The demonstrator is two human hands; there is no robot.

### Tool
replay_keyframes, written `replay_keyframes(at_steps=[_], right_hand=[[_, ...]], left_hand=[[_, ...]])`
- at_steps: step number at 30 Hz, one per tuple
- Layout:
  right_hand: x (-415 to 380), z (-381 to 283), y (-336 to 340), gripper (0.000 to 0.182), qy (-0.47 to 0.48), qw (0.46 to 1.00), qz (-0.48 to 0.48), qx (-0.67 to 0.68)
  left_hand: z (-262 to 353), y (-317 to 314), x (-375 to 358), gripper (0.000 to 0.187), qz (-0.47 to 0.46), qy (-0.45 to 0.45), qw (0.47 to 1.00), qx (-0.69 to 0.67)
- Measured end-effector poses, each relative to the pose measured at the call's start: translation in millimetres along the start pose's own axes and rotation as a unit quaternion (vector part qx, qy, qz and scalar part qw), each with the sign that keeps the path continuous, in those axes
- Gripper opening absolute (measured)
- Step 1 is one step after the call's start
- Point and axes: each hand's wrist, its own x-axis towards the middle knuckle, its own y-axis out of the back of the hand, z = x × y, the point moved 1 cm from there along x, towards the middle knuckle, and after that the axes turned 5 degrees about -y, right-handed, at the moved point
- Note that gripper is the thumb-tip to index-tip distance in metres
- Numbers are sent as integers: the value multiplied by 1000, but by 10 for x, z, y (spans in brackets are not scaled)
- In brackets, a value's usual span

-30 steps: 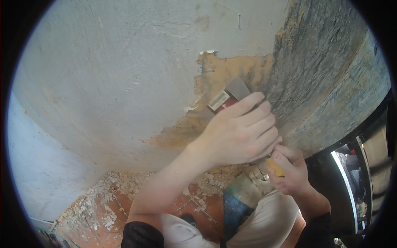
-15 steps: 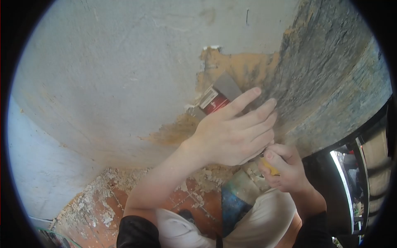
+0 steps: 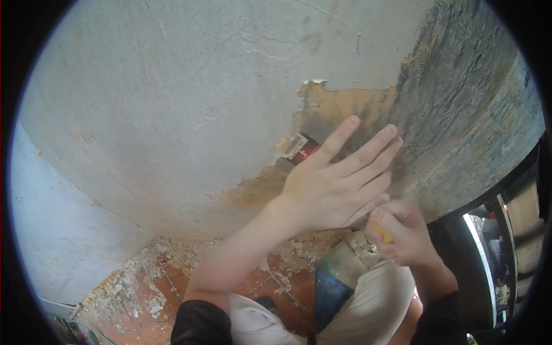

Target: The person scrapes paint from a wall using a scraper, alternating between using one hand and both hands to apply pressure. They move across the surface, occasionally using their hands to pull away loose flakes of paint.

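A wide scraper lies against the wall, its grey metal blade (image 3: 315,125) showing a red and white label (image 3: 305,152). Its edge meets the ragged border of the grey paint (image 3: 230,115), where a pale flake (image 3: 292,145) sticks up. My right hand (image 3: 405,233) is closed around the yellow handle (image 3: 380,232). Stretched flat over the scraper, my left hand (image 3: 342,178) has its fingers apart and hides much of the blade. Whether its palm presses on the metal cannot be seen.
Bare tan wall (image 3: 351,106) borders a rough dark grey patch (image 3: 454,86) on the right. Paint chips litter the reddish tiled floor (image 3: 253,284) below. A blue and beige panel (image 3: 333,282) is near my knees. Dark-framed items (image 3: 494,259) stand at the right.
The scraper has slid left relative to the wall, into the paint edge, with both hands following. A flake has lifted at the blade. The camera view has shifted slightly.
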Motion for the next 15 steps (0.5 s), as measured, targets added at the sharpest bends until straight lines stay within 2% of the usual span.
replay_keyframes(at_steps=[2, 3, 6, 8, 10, 12, 14, 15], right_hand=[[-77, 5, -68, 28, -15, 999, -41, 15], [-74, 17, -70, 29, 15, 1000, -21, -13], [-51, 16, 211, 26, -20, 999, -30, 30], [58, 34, 179, 24, 15, 999, -42, -31], [63, 19, -38, 22, -49, 998, -42, 11], [20, 63, -51, 21, -48, 998, -44, 25], [-19, 59, 14, 20, -5, 999, -48, 18], [8, 74, 62, 21, -5, 997, -61, 50]], left_hand=[[2, -26, -1, 34, 31, 5, 999, -28], [9, -21, -15, 35, 24, 0, 999, -39], [64, -82, -18, 38, 8, -30, 999, -44], [14, -85, 1, 39, 14, -32, 999, -26], [-16, 21, -67, 42, -14, -16, 999, 25], [13, -6, -84, 45, -1, -12, 1000, -9], [1, -8, -50, 47, 1, -43, 998, -37], [13, -28, -35, 54, -3, -41, 998, -52]])
